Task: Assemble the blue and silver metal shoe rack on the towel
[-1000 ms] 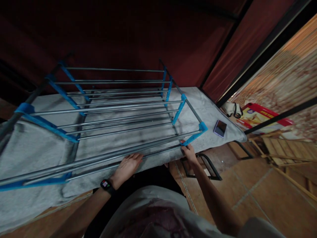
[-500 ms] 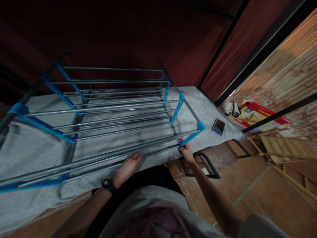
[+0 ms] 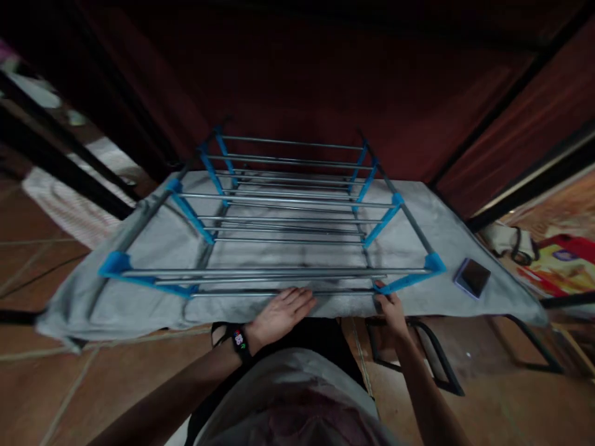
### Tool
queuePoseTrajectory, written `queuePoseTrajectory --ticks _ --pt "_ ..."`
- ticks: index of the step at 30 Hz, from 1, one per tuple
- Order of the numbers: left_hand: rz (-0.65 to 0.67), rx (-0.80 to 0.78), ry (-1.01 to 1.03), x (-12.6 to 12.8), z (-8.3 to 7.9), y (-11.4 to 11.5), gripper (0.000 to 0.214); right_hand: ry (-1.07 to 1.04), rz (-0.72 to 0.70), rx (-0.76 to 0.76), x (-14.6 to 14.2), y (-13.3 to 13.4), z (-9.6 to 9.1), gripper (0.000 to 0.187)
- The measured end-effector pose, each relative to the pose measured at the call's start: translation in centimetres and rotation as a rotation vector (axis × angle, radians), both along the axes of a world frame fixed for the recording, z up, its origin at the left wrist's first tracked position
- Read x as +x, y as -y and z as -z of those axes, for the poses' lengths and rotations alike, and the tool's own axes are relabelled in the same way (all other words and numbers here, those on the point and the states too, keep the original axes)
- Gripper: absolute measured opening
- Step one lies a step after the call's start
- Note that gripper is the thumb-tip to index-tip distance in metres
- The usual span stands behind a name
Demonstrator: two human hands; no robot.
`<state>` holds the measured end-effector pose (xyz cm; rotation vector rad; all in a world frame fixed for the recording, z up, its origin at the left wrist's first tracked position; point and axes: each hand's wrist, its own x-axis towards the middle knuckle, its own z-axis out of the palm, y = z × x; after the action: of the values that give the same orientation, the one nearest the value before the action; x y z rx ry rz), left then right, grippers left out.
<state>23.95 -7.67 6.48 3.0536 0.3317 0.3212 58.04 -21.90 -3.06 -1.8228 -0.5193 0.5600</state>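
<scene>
A rack of grey metal rods and blue plastic side pieces (image 3: 288, 217) lies on a grey cloth-covered table (image 3: 139, 303). My left hand (image 3: 283, 313), with a dark watch on its wrist, rests flat with fingers stretched out on the nearest low rod at the table's front edge. My right hand (image 3: 390, 310) is curled around the right end of that rod, where it meets the blue corner piece (image 3: 434, 263).
A phone (image 3: 471, 277) lies face up on the cloth to the right of the rack. A black metal frame (image 3: 432, 359) stands on the tiled floor below my right arm. A red box (image 3: 562, 266) and a white bag (image 3: 509, 241) sit at far right.
The view has swung left, so the rack now sits centred and square-on. Both hands stay at the front rod, the right one still at the blue corner.
</scene>
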Motion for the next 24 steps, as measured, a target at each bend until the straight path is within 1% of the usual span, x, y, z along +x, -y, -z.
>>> queuePoseTrajectory --ticks 2,5,8,11,14,18,21,24 --pt "-0.007 0.035 0.037 0.7 -1.1 0.2 0.047 -0.007 -0.016 -0.028 0.4 0.2 0.4 0.057" --pt "-0.065 0.069 0.038 2.3 -2.5 -0.1 0.044 0.012 -0.055 -0.043 0.8 0.5 0.7 0.059" --pt "-0.127 0.058 -0.028 3.6 -3.6 -0.5 0.046 0.019 -0.086 -0.049 1.2 1.0 1.1 0.060" --pt "-0.153 0.042 -0.053 4.4 -4.3 -0.7 0.043 0.009 -0.099 -0.053 1.5 1.2 1.4 0.065" --pt "-0.147 0.014 -0.057 5.2 -4.8 -0.9 0.037 0.019 -0.079 -0.083 1.2 1.2 1.3 0.070" --pt "-0.110 -0.021 -0.059 6.8 -5.2 -1.0 0.032 -0.007 -0.069 -0.095 0.7 1.0 0.2 0.076" --pt "-0.091 -0.046 -0.066 8.2 -5.1 -0.7 0.029 -0.022 -0.067 -0.119 0.9 0.9 -0.5 0.074" --pt "-0.082 -0.060 -0.040 9.5 -4.7 -0.5 0.029 -0.005 -0.074 -0.122 1.3 0.8 -0.7 0.068"
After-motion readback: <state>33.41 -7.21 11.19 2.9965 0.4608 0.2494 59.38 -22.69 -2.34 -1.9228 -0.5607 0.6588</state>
